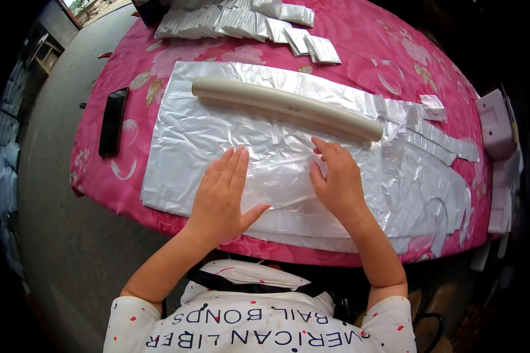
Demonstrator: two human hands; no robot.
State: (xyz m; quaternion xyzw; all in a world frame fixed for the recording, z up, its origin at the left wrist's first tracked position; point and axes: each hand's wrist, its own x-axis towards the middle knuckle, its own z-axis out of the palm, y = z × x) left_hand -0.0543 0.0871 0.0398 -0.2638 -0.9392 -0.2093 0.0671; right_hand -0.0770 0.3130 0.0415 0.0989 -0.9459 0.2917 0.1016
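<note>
The person wears a white short-sleeved T-shirt [259,327] scattered with small red and dark specks, which run onto the left sleeve [131,322] and right sleeve [388,325]. Dark capital lettering [241,316] spans the front in two rows, near a black band [232,283].

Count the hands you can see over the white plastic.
2: the left hand, fingers straight, left of center over the plastic; the right hand, fingers bent, near the right end of the pale tube. No others show.
</note>
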